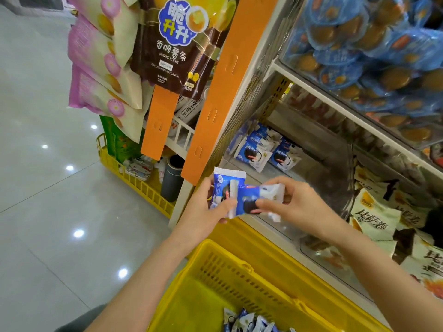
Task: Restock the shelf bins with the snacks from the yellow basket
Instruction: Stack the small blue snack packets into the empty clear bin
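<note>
The upright packet (pixel 224 182) sits in the left hand (pixel 203 212), whose fingers and thumb curl round its lower half. The tilted packet (pixel 261 194) is pinched between thumb and fingers of the right hand (pixel 297 204). Both hang in the air before the shelf, above the basket (pixel 239 264). The two overlap and seem to touch, though blur leaves that unsure. Spare packets (pixel 249 322) lie in the basket's near end. Stocked packets (pixel 263 152) stand in the bin (pixel 311 164) beyond the hands. Chip bags (pixel 167 44) hang at upper left.

Left hand (pixel 203 209) gripping upright packet (pixel 227 178), right hand (pixel 299 204) pinching sideways packet (pixel 261 192)
</note>
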`<act>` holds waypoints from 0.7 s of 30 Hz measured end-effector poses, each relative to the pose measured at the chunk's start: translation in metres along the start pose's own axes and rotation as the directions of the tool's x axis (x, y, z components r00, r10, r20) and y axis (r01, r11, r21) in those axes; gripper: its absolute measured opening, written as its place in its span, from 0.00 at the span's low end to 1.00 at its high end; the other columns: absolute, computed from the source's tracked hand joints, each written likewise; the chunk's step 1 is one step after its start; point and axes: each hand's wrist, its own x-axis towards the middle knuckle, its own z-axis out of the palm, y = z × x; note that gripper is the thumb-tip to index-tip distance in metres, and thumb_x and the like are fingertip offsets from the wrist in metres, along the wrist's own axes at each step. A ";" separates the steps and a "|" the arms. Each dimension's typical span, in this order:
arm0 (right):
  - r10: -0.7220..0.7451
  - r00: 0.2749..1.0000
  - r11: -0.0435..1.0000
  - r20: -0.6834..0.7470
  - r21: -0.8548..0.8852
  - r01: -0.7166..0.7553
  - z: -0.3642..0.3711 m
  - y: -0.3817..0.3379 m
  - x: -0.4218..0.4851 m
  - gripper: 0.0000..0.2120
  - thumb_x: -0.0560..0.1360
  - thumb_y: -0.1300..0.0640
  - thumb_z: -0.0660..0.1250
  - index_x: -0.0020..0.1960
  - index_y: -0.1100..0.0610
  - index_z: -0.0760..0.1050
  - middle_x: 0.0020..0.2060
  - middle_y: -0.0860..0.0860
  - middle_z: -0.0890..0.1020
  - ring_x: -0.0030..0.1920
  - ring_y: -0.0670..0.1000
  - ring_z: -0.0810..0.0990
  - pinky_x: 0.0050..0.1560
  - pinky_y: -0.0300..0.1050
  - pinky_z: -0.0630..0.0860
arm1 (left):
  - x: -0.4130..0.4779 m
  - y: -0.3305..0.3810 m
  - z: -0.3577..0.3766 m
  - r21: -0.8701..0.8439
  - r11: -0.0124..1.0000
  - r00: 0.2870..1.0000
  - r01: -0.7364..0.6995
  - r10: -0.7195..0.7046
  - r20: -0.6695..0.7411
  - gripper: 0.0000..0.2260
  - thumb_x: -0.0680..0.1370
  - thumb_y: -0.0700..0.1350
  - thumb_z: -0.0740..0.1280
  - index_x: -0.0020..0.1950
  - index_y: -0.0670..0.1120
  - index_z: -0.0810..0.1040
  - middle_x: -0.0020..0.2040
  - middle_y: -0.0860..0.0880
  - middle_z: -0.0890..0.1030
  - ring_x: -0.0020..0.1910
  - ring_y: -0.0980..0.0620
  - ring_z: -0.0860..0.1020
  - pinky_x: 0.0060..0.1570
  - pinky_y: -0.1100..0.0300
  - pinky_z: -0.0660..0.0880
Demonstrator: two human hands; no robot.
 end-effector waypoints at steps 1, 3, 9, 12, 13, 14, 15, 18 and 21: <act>0.015 0.998 0.999 -0.061 0.039 -0.013 -0.010 0.003 0.005 0.09 0.70 0.49 0.70 0.49 0.44 0.74 0.42 0.46 0.82 0.39 0.41 0.81 0.35 0.35 0.77 | 0.001 0.000 0.000 0.001 1.000 1.000 0.005 -0.005 -0.010 0.21 0.74 0.45 0.68 0.65 0.50 0.67 0.56 0.50 0.78 0.45 0.55 0.81 0.33 0.66 0.77; 0.098 0.957 0.986 -0.272 0.156 -0.057 -0.033 0.013 0.021 0.10 0.70 0.49 0.71 0.49 0.47 0.74 0.42 0.46 0.81 0.39 0.43 0.81 0.38 0.36 0.76 | 0.002 0.000 -0.002 0.013 1.000 0.999 0.018 -0.017 -0.041 0.20 0.75 0.45 0.68 0.65 0.48 0.68 0.58 0.48 0.78 0.46 0.52 0.81 0.35 0.64 0.79; 0.307 0.816 0.931 -0.490 -0.023 -0.364 -0.055 0.060 0.090 0.25 0.71 0.51 0.71 0.65 0.59 0.70 0.61 0.58 0.75 0.59 0.56 0.76 0.51 0.43 0.70 | 0.002 0.000 -0.003 0.047 0.998 0.996 0.029 -0.026 -0.082 0.20 0.76 0.45 0.67 0.66 0.47 0.67 0.60 0.48 0.76 0.55 0.51 0.79 0.44 0.63 0.78; 0.328 0.831 0.908 -0.449 -0.093 -0.409 -0.046 0.075 0.112 0.25 0.72 0.54 0.71 0.65 0.59 0.70 0.62 0.59 0.75 0.59 0.58 0.75 0.55 0.48 0.72 | 0.004 0.000 -0.005 0.031 0.999 0.997 0.029 -0.027 -0.072 0.20 0.76 0.45 0.67 0.66 0.47 0.67 0.61 0.48 0.76 0.56 0.52 0.78 0.47 0.62 0.78; 0.333 0.834 0.905 -0.441 -0.097 -0.413 -0.043 0.079 0.118 0.24 0.72 0.55 0.71 0.65 0.59 0.70 0.62 0.59 0.75 0.59 0.58 0.75 0.57 0.50 0.72 | 0.005 0.001 -0.006 0.024 0.999 0.997 0.030 -0.028 -0.071 0.20 0.76 0.45 0.66 0.66 0.47 0.66 0.61 0.48 0.76 0.56 0.52 0.78 0.47 0.62 0.78; 0.337 0.837 0.905 -0.431 -0.098 -0.415 -0.041 0.082 0.123 0.24 0.72 0.56 0.71 0.65 0.60 0.70 0.62 0.59 0.75 0.60 0.58 0.74 0.58 0.51 0.71 | 0.006 0.001 -0.007 0.021 0.999 0.997 0.033 -0.031 -0.070 0.20 0.76 0.46 0.66 0.67 0.48 0.66 0.61 0.49 0.76 0.56 0.52 0.78 0.46 0.63 0.78; 0.338 0.843 0.904 -0.420 -0.104 -0.414 -0.038 0.085 0.127 0.24 0.72 0.57 0.71 0.65 0.60 0.70 0.63 0.59 0.74 0.61 0.58 0.74 0.60 0.51 0.71 | 0.007 0.001 -0.008 0.021 0.999 0.997 0.035 -0.034 -0.069 0.20 0.76 0.46 0.66 0.67 0.48 0.66 0.61 0.49 0.76 0.56 0.52 0.78 0.45 0.63 0.78; 0.312 0.866 0.894 -0.392 -0.187 -0.406 -0.034 0.095 0.138 0.23 0.73 0.60 0.70 0.65 0.64 0.70 0.65 0.60 0.73 0.64 0.59 0.72 0.64 0.51 0.68 | 0.010 0.000 -0.009 0.020 0.999 0.997 0.036 -0.034 -0.067 0.20 0.76 0.47 0.66 0.67 0.49 0.66 0.60 0.50 0.76 0.52 0.54 0.78 0.42 0.67 0.78; 0.280 0.869 0.892 -0.408 -0.224 -0.393 -0.030 0.103 0.146 0.20 0.74 0.61 0.68 0.64 0.64 0.71 0.65 0.60 0.73 0.64 0.59 0.72 0.63 0.49 0.67 | 0.012 -0.001 -0.011 -0.006 0.999 0.997 0.036 -0.036 -0.065 0.20 0.76 0.46 0.66 0.67 0.48 0.66 0.60 0.49 0.76 0.48 0.56 0.79 0.39 0.69 0.78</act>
